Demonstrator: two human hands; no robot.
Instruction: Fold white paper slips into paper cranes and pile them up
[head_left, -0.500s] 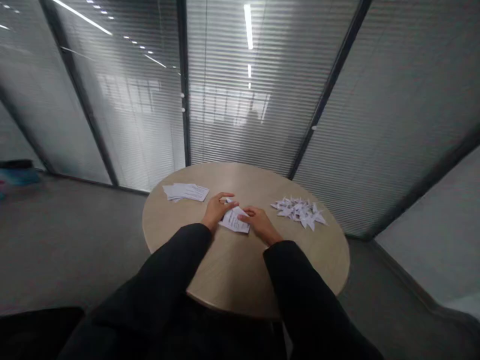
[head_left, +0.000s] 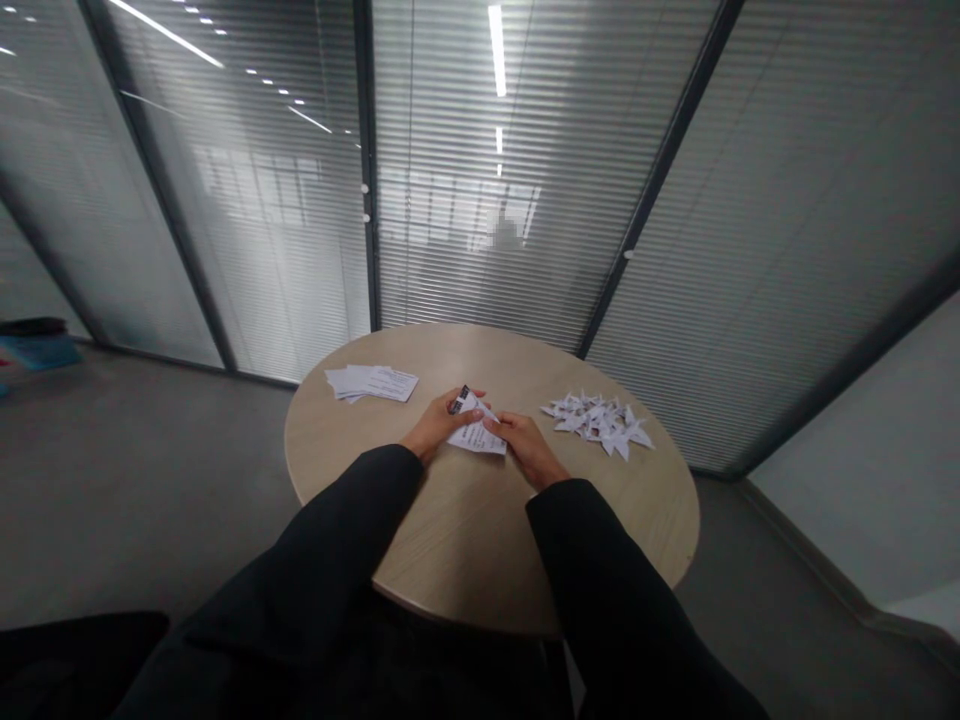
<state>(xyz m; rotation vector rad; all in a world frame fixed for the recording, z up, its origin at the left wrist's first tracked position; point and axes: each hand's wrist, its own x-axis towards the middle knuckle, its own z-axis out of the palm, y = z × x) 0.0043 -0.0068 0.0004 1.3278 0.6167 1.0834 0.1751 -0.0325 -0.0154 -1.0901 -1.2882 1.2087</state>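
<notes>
Printed white paper sheet (head_left: 476, 435), partly folded, pinched between left hand (head_left: 439, 425) and right hand (head_left: 525, 448), both closed narrow on it, over round pale-wood table (head_left: 480, 560). Loose stack of printed white sheets (head_left: 371, 383) left of hands; heap of folded white paper figures (head_left: 598, 422) right.

L hand (head_left: 437, 425), R hand (head_left: 526, 450) hold printed sheet (head_left: 476, 437) (top bent) at round tbl (head_left: 480, 560).

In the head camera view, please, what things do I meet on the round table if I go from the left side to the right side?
stack of printed papers → left hand → sheet of printed paper → right hand → pile of paper cranes
</notes>
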